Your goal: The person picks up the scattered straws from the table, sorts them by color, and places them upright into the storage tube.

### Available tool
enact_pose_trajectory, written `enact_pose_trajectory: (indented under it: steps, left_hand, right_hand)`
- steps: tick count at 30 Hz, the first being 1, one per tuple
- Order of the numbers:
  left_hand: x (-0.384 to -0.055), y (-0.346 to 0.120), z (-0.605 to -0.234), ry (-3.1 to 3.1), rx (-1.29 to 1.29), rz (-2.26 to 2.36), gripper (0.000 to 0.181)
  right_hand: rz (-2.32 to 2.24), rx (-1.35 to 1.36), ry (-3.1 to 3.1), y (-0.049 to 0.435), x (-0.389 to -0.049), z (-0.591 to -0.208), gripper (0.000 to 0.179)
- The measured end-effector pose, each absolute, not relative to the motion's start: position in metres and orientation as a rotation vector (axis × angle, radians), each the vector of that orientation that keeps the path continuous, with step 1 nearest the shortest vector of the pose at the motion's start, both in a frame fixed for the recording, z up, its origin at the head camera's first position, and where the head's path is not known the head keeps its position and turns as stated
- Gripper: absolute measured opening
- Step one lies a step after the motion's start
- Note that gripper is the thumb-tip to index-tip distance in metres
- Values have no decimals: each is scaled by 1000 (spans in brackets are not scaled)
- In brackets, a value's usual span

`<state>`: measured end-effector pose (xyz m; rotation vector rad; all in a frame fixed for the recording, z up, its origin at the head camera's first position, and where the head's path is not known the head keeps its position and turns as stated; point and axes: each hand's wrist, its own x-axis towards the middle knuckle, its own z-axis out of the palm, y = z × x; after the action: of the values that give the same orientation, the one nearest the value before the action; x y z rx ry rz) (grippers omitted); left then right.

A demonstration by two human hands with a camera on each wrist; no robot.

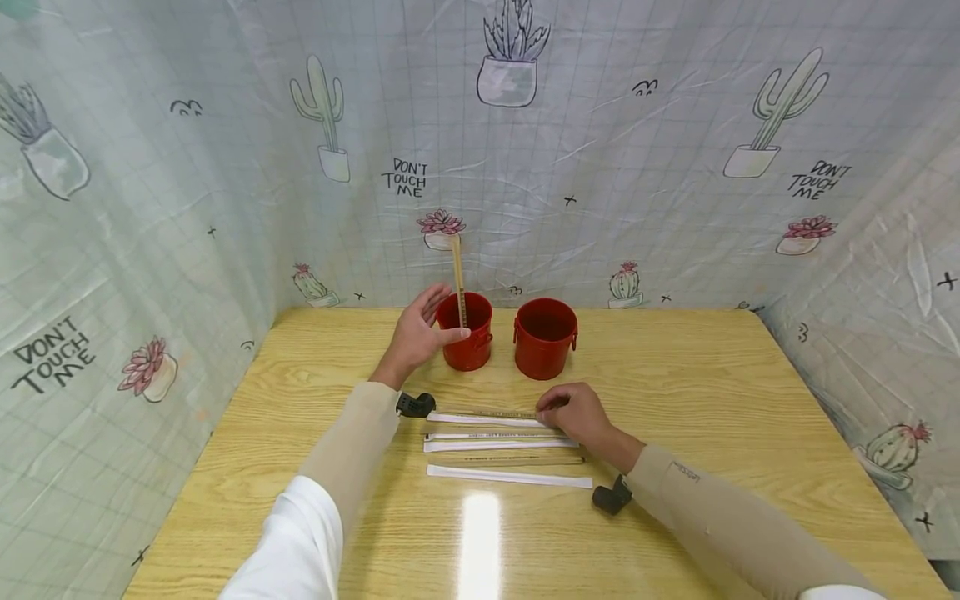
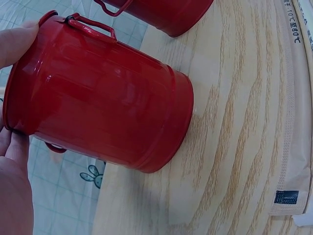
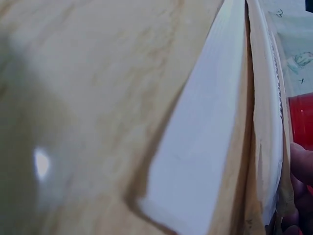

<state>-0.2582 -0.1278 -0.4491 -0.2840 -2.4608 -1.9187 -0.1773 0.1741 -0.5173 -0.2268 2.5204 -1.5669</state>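
Observation:
Two red metal buckets stand side by side. My left hand (image 1: pixel 416 333) holds the left bucket (image 1: pixel 467 354) at its rim, thumb on the near side and fingers on the far side. A long thin tan stick or sleeve (image 1: pixel 458 275) with dark print leans upright in that bucket. My right hand (image 1: pixel 579 412) pinches the right end of the farthest tan printed paper sleeve (image 1: pixel 487 413). In the right wrist view its thumb (image 3: pixel 301 164) lies against the end of the strips. Just in front of this sleeve lies a white strip (image 1: pixel 487 422).
The right bucket (image 1: pixel 542 354) stands behind my right hand. Nearer to me, more tan sleeves (image 1: pixel 510 459) and white strips (image 1: pixel 510 477) lie in roughly parallel rows across the wooden table (image 1: pixel 675 383). A cactus-print curtain (image 1: pixel 600 167) hangs behind and at both sides.

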Motion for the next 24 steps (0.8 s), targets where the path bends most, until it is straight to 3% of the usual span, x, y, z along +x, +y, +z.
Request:
enact_pose_trajectory:
  steps: [24]
  left_hand:
    - [-262, -130, -448, -2472, -306, -1920, 97]
  right_hand:
    - [-1421, -353, 2648, 174, -177, -517, 4]
